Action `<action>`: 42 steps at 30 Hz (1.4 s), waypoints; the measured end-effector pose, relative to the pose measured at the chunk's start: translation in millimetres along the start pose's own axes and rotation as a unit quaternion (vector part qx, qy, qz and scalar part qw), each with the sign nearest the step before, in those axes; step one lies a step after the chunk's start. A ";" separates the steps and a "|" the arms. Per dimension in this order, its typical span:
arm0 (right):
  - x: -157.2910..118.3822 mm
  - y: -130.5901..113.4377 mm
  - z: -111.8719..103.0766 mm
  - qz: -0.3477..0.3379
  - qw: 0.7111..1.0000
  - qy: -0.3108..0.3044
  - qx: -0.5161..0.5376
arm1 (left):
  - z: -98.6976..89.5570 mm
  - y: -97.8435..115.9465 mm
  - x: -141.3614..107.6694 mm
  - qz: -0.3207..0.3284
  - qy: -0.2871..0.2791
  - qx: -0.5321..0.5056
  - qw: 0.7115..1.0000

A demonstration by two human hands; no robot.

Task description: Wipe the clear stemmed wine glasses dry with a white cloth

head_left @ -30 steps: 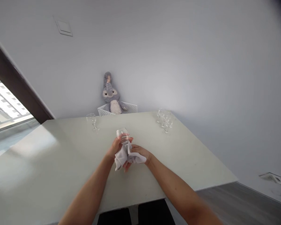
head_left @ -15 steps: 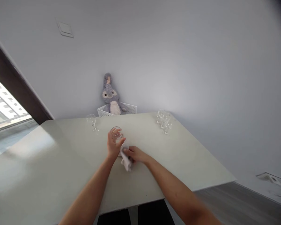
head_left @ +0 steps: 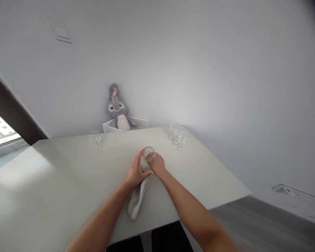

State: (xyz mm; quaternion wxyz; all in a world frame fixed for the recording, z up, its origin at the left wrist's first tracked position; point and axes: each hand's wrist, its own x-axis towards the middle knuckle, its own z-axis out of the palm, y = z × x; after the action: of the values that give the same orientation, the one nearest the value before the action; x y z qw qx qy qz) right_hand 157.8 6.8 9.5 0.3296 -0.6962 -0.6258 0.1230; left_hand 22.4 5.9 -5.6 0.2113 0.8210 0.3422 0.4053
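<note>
A clear stemmed glass (head_left: 148,153) is at the middle of the table, its round rim facing up towards me. My right hand (head_left: 156,163) is closed around its lower part, and some fingers show through the bowl. My left hand (head_left: 136,171) is open just left of the glass, thumb and fingers spread; whether the fingertips touch the rim I cannot tell. Below the left palm a pale cloth (head_left: 138,201) lies on the table, its upper end partly covered by that hand.
Two or so clear glasses (head_left: 97,139) stand at the back left of the pale table (head_left: 81,182). Several small stemmed glasses (head_left: 177,134) are grouped at the back right. Behind the table's far edge, a grey plush toy (head_left: 118,110) sits in a white perforated basket (head_left: 140,123) against the wall.
The glass has passed from my left hand to my right and shifted right. My right hand has let go of the cloth, which now lies below my left hand. The view has turned slightly.
</note>
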 end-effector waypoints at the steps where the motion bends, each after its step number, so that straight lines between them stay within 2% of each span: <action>1: 4.7 5.5 -6.0 0.011 1.000 0.011 0.011 | 0.7 -3.0 -0.7 -0.011 -0.032 0.023 0.999; 3: 12.7 20.4 -22.1 0.021 0.999 0.024 0.041 | 0.6 -8.1 -1.6 -0.031 -0.093 0.051 0.994; 5: 16.8 40.8 -40.9 0.042 0.997 0.029 0.058 | -0.2 -10.7 -1.7 -0.036 -0.123 0.055 0.990; 9: 11.3 91.4 -73.8 0.115 0.992 0.051 0.011 | -0.7 -9.7 -1.0 -0.042 -0.129 0.056 0.989; 13: 2.3 133.7 -92.2 0.181 0.981 0.065 -0.014 | -0.5 -8.2 -0.9 -0.058 -0.140 0.059 0.987; 16: 4.1 149.5 -96.6 0.207 0.976 0.072 -0.013 | -0.8 -8.5 -1.4 -0.066 -0.138 0.057 0.987; 20: 11.6 155.5 -99.1 0.208 0.975 0.070 -0.011 | -0.3 -10.1 -2.1 -0.077 -0.131 0.037 0.988; 23: 7.5 156.1 -103.9 0.224 0.972 0.067 -0.018 | -0.4 -11.5 -0.6 -0.086 -0.086 -0.025 0.992; 25: -2.5 152.2 -106.1 0.255 0.963 0.077 -0.047 | -2.1 -12.3 2.1 -0.097 0.005 -0.071 0.993; 27: -16.2 140.8 -103.1 0.261 0.960 0.076 -0.073 | -5.2 -13.5 5.7 -0.113 0.132 -0.100 0.980; 29: -29.8 119.9 -92.1 0.209 0.976 0.038 -0.057 | -9.3 -15.9 9.1 -0.133 0.246 -0.115 0.953; 31: -39.8 91.1 -72.8 0.132 0.990 -0.041 0.019 | -13.8 -20.7 11.7 -0.158 0.322 -0.139 0.923; 33: -43.7 58.8 -48.7 0.086 0.980 -0.134 0.119 | -19.2 -27.6 13.2 -0.186 0.373 -0.172 0.893; 35: -41.3 28.0 -23.8 0.051 0.971 -0.183 0.144 | -26.5 -36.0 14.1 -0.205 0.420 -0.197 0.862; 38: -29.9 -7.4 8.4 0.007 0.979 -0.189 0.082 | -42.2 -49.8 16.4 -0.218 0.495 -0.226 0.810; 42: -16.2 -27.0 34.9 0.004 0.982 -0.174 0.066 | -70.0 -73.1 27.9 -0.287 0.543 -0.363 0.701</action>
State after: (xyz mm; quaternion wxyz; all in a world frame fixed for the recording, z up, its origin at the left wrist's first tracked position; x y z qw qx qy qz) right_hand 113.1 2.0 -4.2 0.2606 -0.6430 -0.6614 0.2848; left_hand -50.7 80.7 4.0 0.3765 0.1801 0.4426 0.7937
